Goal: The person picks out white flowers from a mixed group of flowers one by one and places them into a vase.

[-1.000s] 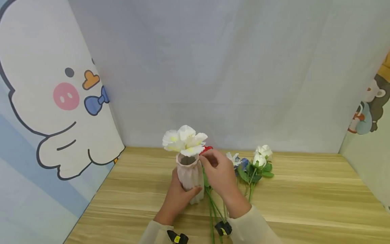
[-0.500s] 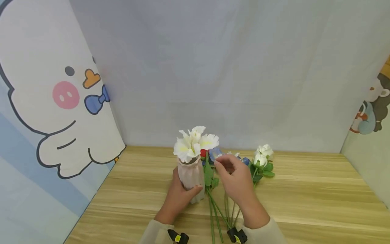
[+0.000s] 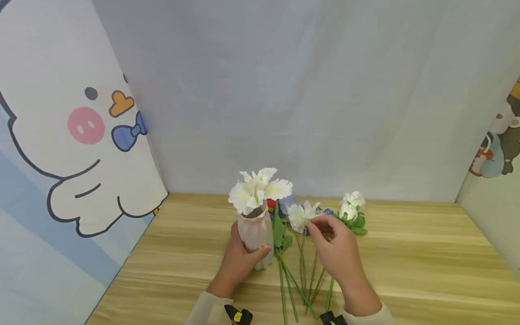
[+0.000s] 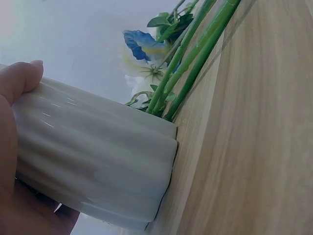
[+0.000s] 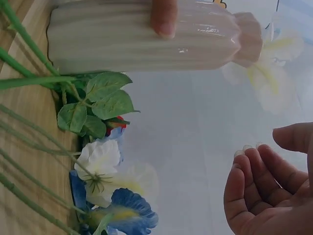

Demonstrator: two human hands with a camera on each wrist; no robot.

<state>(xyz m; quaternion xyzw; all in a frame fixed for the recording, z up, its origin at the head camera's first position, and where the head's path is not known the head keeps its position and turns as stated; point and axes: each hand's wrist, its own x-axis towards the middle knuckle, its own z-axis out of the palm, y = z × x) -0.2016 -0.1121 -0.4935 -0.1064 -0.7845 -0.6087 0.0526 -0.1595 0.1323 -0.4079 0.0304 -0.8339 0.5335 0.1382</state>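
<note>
My left hand [image 3: 239, 262] grips a pale pinkish-white fluted vase [image 3: 256, 232] round its side, thumb across the front. The vase stands on the table, and a large white flower with yellow streaks [image 3: 260, 189] rises from its mouth. My right hand [image 3: 343, 248] is to the right of the vase, fingers loosely bent and thumb apart from them. Nothing is between its fingers in the right wrist view. In the head view its fingertips overlap a white flower [image 3: 299, 217] lying on the table; the right wrist view shows a gap between the hand and the blooms.
Beside the vase lie a red flower [image 3: 273, 204], blue flowers [image 5: 129, 213] and green leaves [image 5: 112, 100]. White roses [image 3: 352, 205] lie farther right. Several green stems [image 3: 290, 289] reach toward the front of the wooden table [image 3: 422, 257]. A grey cloth backdrop [image 3: 308, 99] hangs behind.
My right hand has moved away from the vase's mouth, rightward to the flowers on the table. The white flower in the vase has turned and shifted right. My left hand stays on the vase.
</note>
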